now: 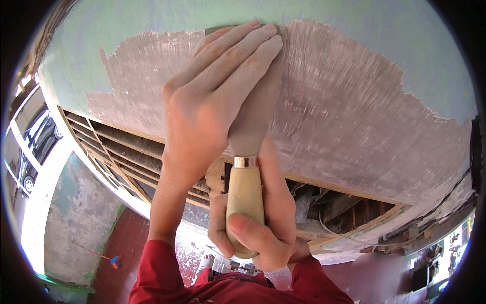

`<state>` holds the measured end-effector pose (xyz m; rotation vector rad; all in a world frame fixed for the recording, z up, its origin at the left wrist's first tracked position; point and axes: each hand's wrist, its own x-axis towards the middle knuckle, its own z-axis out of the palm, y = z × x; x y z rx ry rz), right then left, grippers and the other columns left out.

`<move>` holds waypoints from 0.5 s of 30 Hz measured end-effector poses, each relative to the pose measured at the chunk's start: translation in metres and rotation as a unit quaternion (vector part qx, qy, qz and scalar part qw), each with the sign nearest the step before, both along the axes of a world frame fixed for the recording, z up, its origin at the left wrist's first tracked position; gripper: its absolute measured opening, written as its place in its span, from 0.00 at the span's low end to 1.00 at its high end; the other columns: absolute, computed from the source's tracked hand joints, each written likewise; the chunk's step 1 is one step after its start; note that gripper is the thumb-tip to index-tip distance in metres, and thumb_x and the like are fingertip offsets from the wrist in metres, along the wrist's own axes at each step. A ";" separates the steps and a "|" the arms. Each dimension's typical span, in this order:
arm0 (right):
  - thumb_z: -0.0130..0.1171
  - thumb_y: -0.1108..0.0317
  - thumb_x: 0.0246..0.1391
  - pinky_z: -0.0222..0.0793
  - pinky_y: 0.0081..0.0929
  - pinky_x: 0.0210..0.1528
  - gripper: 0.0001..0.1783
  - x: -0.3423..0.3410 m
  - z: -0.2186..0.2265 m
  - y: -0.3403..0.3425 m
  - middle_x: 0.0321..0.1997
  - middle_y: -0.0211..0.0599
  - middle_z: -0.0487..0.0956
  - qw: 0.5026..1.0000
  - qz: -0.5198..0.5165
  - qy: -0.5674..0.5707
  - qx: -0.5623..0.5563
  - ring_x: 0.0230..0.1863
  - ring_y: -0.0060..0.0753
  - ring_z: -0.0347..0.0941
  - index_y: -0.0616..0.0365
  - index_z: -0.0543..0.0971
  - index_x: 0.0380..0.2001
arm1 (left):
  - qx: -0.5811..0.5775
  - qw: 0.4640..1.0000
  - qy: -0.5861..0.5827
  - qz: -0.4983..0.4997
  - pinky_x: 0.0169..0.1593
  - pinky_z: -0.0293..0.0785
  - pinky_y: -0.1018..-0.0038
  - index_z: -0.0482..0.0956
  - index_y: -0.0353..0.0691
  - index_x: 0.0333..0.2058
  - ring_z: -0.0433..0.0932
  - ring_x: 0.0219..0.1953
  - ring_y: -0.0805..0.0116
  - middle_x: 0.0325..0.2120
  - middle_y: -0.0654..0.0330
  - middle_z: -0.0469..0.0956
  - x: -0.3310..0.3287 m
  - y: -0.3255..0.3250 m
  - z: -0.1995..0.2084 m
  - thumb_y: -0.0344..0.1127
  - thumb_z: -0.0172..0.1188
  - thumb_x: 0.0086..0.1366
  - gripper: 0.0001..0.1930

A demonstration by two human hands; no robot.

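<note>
A paint scraper (251,126) with a wide grey blade, a brass-coloured collar and a pale yellow handle points up against the wall. Around its handle my right hand (276,223) is wrapped, thumb across the front. My left hand (212,96), dusty white, lies over the blade with fingers stretched out and pressing it to the surface. The blade's top edge meets the border between green paint (354,30) and a scraped, greyish-pink bare patch (339,111). Part of the blade is hidden beneath my left fingers.
Wooden slatted vents (121,147) run below the scraped patch on the left. A framed opening (349,202) with dark debris and a loose cable is at right. Lower left are a peeling wall (76,223), a red tiled floor (124,248) and a dark car (38,137) outside.
</note>
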<state>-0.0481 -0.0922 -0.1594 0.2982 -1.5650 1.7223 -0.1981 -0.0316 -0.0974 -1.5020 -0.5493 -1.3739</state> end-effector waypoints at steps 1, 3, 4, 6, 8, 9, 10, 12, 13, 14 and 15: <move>0.43 0.79 0.65 0.65 0.21 0.26 0.50 -0.001 0.001 -0.001 0.32 0.38 0.72 1.000 -0.006 0.004 -0.002 0.23 0.21 0.68 0.60 0.20 0.74 | -0.006 1.000 -0.005 0.001 0.58 0.79 0.61 0.87 0.30 0.41 0.85 0.51 0.54 0.42 0.50 0.86 0.002 -0.001 0.000 0.20 0.67 0.55 0.13; 0.43 0.80 0.65 0.65 0.21 0.26 0.50 -0.001 -0.004 0.000 0.32 0.39 0.72 1.000 -0.008 0.002 -0.012 0.23 0.21 0.68 0.61 0.20 0.74 | -0.018 1.000 -0.011 0.003 0.59 0.79 0.62 0.87 0.30 0.41 0.84 0.51 0.54 0.42 0.50 0.86 0.005 -0.003 -0.005 0.20 0.67 0.55 0.13; 0.43 0.80 0.65 0.65 0.21 0.26 0.50 0.000 -0.008 0.002 0.33 0.39 0.72 1.000 0.010 0.007 -0.009 0.23 0.21 0.68 0.61 0.20 0.74 | -0.023 1.000 -0.012 0.003 0.59 0.78 0.62 0.87 0.30 0.41 0.84 0.51 0.54 0.42 0.51 0.86 0.006 -0.003 -0.011 0.20 0.67 0.55 0.13; 0.44 0.79 0.65 0.65 0.20 0.27 0.50 0.005 -0.016 0.004 0.34 0.39 0.72 0.999 0.043 0.020 0.001 0.24 0.21 0.68 0.62 0.20 0.74 | -0.026 0.999 -0.017 0.003 0.59 0.78 0.62 0.87 0.30 0.41 0.84 0.51 0.55 0.42 0.51 0.86 0.007 -0.003 -0.012 0.21 0.68 0.55 0.13; 0.44 0.79 0.65 0.65 0.20 0.27 0.50 0.003 -0.005 0.007 0.33 0.39 0.72 1.000 0.008 0.015 0.011 0.24 0.21 0.68 0.62 0.20 0.74 | -0.024 0.999 -0.024 0.000 0.59 0.78 0.62 0.87 0.31 0.41 0.84 0.52 0.55 0.42 0.51 0.86 0.009 -0.003 -0.005 0.21 0.68 0.55 0.13; 0.44 0.79 0.65 0.65 0.20 0.26 0.50 0.001 -0.002 0.006 0.33 0.38 0.72 1.000 0.001 0.016 0.001 0.24 0.20 0.68 0.62 0.21 0.74 | -0.026 0.999 -0.025 0.002 0.59 0.78 0.62 0.87 0.31 0.41 0.84 0.52 0.55 0.42 0.52 0.86 0.008 -0.003 -0.001 0.21 0.68 0.55 0.13; 0.44 0.79 0.65 0.65 0.20 0.26 0.50 0.000 0.001 0.004 0.33 0.38 0.72 1.000 -0.006 0.018 -0.011 0.24 0.20 0.68 0.61 0.21 0.74 | -0.031 0.999 -0.024 0.002 0.60 0.78 0.62 0.87 0.31 0.42 0.84 0.53 0.55 0.43 0.52 0.86 0.008 -0.005 0.002 0.21 0.68 0.55 0.13; 0.44 0.80 0.65 0.64 0.20 0.26 0.50 -0.002 0.000 -0.002 0.32 0.37 0.72 0.999 -0.007 0.022 -0.042 0.24 0.20 0.68 0.62 0.22 0.74 | -0.031 0.999 -0.015 0.005 0.60 0.78 0.62 0.87 0.32 0.42 0.83 0.53 0.54 0.43 0.52 0.86 0.006 -0.005 0.001 0.21 0.67 0.56 0.13; 0.44 0.80 0.65 0.64 0.20 0.25 0.50 -0.001 -0.002 -0.002 0.32 0.37 0.72 0.999 -0.008 0.021 -0.047 0.24 0.20 0.67 0.62 0.22 0.74 | -0.026 1.000 -0.007 0.009 0.60 0.78 0.63 0.87 0.32 0.42 0.83 0.53 0.54 0.43 0.52 0.86 0.004 -0.002 -0.005 0.21 0.67 0.56 0.13; 0.44 0.79 0.65 0.65 0.20 0.26 0.49 0.002 -0.012 -0.002 0.32 0.37 0.72 0.999 -0.005 0.012 -0.038 0.24 0.20 0.67 0.62 0.22 0.74 | -0.024 1.000 -0.005 0.011 0.60 0.78 0.63 0.87 0.32 0.42 0.83 0.53 0.54 0.43 0.52 0.86 0.005 -0.001 -0.007 0.20 0.67 0.56 0.13; 0.44 0.79 0.65 0.65 0.20 0.26 0.49 0.004 -0.013 -0.001 0.32 0.37 0.72 1.000 -0.006 0.010 -0.025 0.24 0.20 0.67 0.62 0.22 0.74 | -0.023 1.000 -0.002 0.013 0.59 0.78 0.64 0.87 0.32 0.42 0.83 0.53 0.54 0.43 0.52 0.86 0.005 -0.001 -0.008 0.20 0.67 0.56 0.13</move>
